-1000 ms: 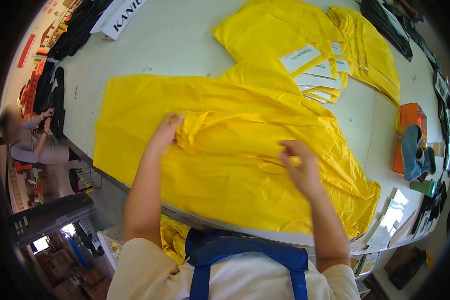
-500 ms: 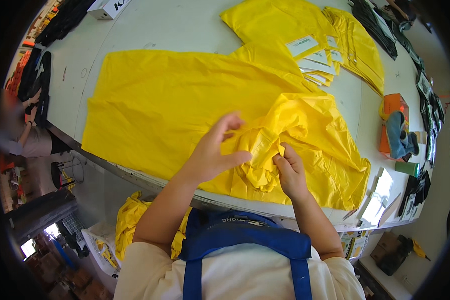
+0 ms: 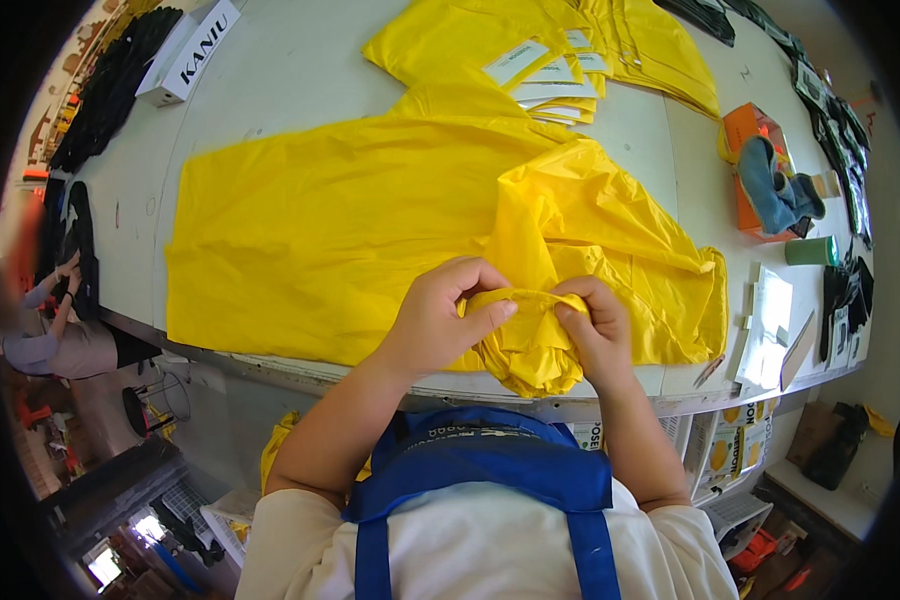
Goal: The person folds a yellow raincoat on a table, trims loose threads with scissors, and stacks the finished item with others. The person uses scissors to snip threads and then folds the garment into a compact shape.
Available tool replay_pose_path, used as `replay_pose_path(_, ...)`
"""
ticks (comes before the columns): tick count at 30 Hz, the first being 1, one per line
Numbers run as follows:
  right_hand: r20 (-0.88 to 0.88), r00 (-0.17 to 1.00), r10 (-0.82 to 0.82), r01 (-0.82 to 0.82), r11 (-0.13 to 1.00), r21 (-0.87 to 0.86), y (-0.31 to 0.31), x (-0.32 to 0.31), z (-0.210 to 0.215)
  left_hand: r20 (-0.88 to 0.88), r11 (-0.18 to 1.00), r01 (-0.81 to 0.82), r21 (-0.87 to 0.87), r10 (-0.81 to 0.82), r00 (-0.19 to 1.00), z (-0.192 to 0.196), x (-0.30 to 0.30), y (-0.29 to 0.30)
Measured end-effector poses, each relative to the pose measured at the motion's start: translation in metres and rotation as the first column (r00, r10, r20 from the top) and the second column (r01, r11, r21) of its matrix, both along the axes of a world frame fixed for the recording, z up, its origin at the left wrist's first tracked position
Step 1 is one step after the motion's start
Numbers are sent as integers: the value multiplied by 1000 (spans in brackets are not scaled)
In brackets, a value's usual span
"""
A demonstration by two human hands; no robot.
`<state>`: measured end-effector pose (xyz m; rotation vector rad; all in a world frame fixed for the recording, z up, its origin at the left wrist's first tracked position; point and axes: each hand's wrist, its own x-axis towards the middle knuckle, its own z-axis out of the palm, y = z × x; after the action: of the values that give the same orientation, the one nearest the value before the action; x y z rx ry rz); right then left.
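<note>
A large yellow garment [image 3: 320, 230] is spread across the counter [image 3: 270, 80], its wide, flatter part laid out to the left and its crumpled part heaped to the right. At the near edge of the counter, in front of the person, a gathered bunch [image 3: 532, 360] of the same yellow cloth is held up between both hands.

The rim of that bunch is pinched by the left hand [image 3: 455, 315] between thumb and curled fingers, while the same rim is pinched a little farther along by the right hand [image 3: 595, 325]. Each grip is thus narrow and closed on cloth, with a short stretch of rim drawn between them. Whether a cuff, a hood or another opening is being held cannot be told.

The step in hand appears to be the handling of this edge, which seems to be straightened or checked by touch. For the next move, an even hold on both sides of the rim would seem to be called for, with the loose folds below kept from being trapped. The cloth looks thin and slippery, so the pinch could easily be lost.

Beyond the garment, folded yellow bundles [image 3: 425, 40] with white cards [image 3: 517, 62] are stacked; to the right, a blue cloth [image 3: 765, 180] is draped over an orange box [image 3: 750, 218].
</note>
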<state>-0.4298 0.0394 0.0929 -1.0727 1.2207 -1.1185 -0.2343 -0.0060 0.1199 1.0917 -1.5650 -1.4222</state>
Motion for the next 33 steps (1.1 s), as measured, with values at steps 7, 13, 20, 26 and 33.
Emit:
replay_pose_path(7,-329,913,-241,144,945,-293,20,-93,-1,75,909,-11,-417,47,996,-2,-21,7)
replay_pose_path(13,-971,-218,-103,827,509,-240,135,-314,-151,150,701,50,-711,82,985,4,-31,17)
replay_pose_path(20,-978,126,-164,797,605,2,184,-331,-182,102,566,41,-824,77,992,2,-31,25)
replay_pose_path(26,-854,320,-410,890,440,122,199,-361,-181,102,479,67,-875,46,994,3,-27,28)
replay_pose_path(33,-55,408,-911,913,407,23,152,-280,-84,137,528,78,-846,74,988,7,-20,37)
